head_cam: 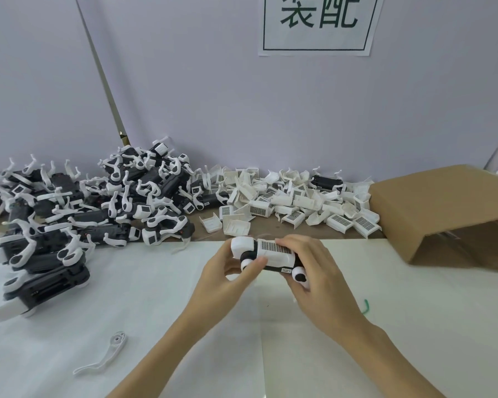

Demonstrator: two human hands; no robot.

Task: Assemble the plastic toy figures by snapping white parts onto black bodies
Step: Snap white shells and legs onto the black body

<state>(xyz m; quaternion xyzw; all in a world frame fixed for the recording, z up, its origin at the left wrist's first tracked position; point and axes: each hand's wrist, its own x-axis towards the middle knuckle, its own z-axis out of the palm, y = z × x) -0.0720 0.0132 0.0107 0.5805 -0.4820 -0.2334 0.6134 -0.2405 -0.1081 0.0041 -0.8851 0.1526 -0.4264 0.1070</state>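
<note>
You hold the figure (266, 255) in mid-air above the surface (156, 297), at 12 o'clock from your wrists. Left hand (227, 271) curls round its head end, thumb on the side; right hand (314, 271) wraps the rear, fingers pressing the white cover (273, 248). Judged light, rigid, smooth plastic: grip the black body, not the thin white limbs, which look snappable. Covers pile (299, 202) lies at 1 o'clock.

Two bare forearms in frame, left hand (227, 271) and right hand (314, 271). No sleeves, gloves, rings or watch visible. Nails short, unpainted.
</note>
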